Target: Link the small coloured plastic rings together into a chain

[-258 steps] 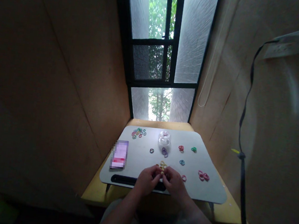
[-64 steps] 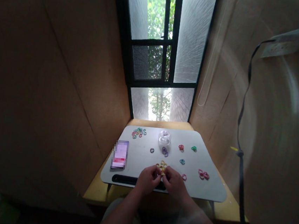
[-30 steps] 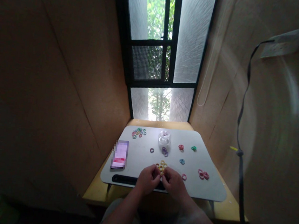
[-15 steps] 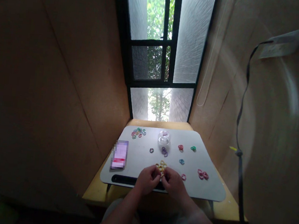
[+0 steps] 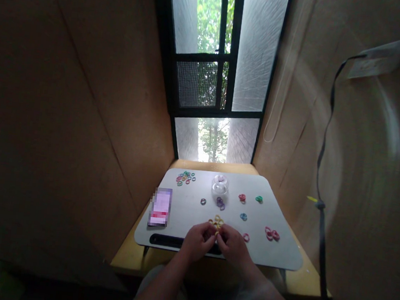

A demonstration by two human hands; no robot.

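- I see both hands working together above the near edge of the white table (image 5: pixel 186 215), thumbs and fingertips almost meeting.
- My left hand (image 5: pixel 197 240) has its fingers closed in a pinch on a small yellow band (image 5: pixel 216 234).
- My right hand (image 5: pixel 233 244) pinches that same band from the other side; at this size, I can't quite make out which fingertips touch it.
- Just beyond the fingertips, more yellow bands (image 5: pixel 218 219) lie loosely grouped on the table.
- Farther out I have purple bands (image 5: pixel 220 203), with a dark ring (image 5: pixel 203 201) to their left and a clear jar (image 5: pixel 220 187) right behind them.
- Near my right hand sits a pink ring (image 5: pixel 246 237); blue bands (image 5: pixel 243 216), red bands (image 5: pixel 242 198), green bands (image 5: pixel 259 199) and a pink cluster (image 5: pixel 271 234) lie apart from one another.
- On the left, a mixed pile (image 5: pixel 185 178) lies toward the far corner, and a phone (image 5: pixel 160 207) lies nearer me.
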